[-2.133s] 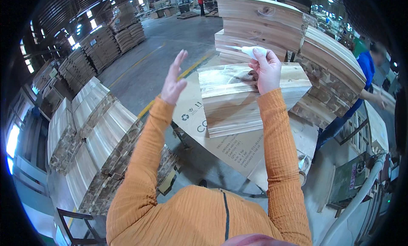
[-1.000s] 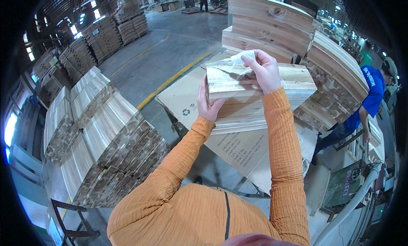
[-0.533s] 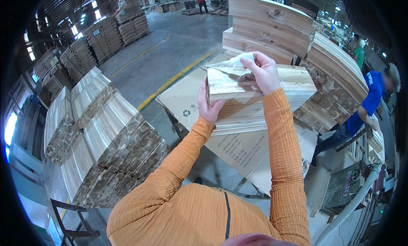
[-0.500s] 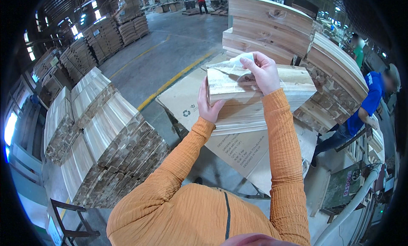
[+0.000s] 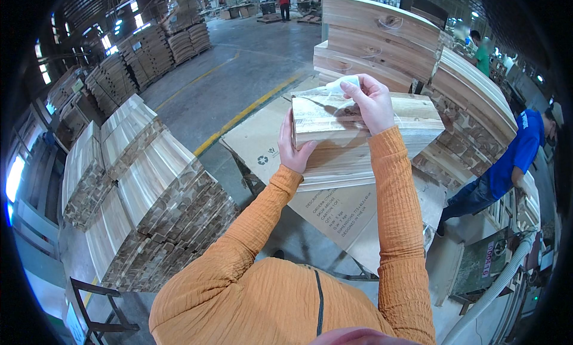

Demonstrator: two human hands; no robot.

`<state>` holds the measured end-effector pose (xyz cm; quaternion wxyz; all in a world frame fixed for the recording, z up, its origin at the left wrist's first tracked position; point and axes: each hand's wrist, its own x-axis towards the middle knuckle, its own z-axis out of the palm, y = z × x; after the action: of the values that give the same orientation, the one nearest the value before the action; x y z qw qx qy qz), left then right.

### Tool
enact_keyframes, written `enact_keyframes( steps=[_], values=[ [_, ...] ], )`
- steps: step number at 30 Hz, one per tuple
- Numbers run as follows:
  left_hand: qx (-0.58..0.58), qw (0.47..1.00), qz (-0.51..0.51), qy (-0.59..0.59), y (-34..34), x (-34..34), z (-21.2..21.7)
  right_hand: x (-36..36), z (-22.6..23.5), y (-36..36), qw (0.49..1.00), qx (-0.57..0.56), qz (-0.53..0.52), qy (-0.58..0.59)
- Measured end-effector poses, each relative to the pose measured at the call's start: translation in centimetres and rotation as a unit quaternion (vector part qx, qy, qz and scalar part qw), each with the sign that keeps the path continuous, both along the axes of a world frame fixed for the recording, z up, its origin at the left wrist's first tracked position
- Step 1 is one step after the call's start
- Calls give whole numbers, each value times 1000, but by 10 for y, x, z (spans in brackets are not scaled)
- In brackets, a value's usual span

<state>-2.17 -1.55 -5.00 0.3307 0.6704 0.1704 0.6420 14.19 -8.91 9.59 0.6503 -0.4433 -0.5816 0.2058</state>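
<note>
A light wooden board [image 5: 412, 109] with a dark crack near its far left corner lies on top of other boards [image 5: 340, 163], on a cardboard-covered table. My left hand [image 5: 294, 149] grips the board's left end, its fingers along the end face and the thumb on the near side. Above the board's upper face, my right hand [image 5: 375, 101] is closed in a pinch. Between its thumb and fingers is a small white piece [image 5: 341, 84], partly hidden by the fingers; its exact kind is unclear. A shadow of the hand falls on the wood.
Printed cardboard [image 5: 322, 217] covers the table. Stacked boards [image 5: 161, 184] stand at the left, and a taller board stack [image 5: 382, 35] rises behind the table. A person in blue [image 5: 513, 148] bends at the right, near a grey hose [image 5: 501, 291]. Another person in red [image 5: 284, 4] stands far off.
My right hand has shifted very slightly with the white piece; my left hand keeps its place. The person in blue has shifted, and the person in green has moved left.
</note>
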Motion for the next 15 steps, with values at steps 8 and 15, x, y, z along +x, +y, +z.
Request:
enact_keyframes(
  steps=[8,15],
  values=[
    [6,1000,-10,-10,-1,1,2,2,-2,2,1000,27,-10,5],
    [12,1000,-5,-19,-2,1,3,1,-2,2,999,33,-9,3]
  ],
)
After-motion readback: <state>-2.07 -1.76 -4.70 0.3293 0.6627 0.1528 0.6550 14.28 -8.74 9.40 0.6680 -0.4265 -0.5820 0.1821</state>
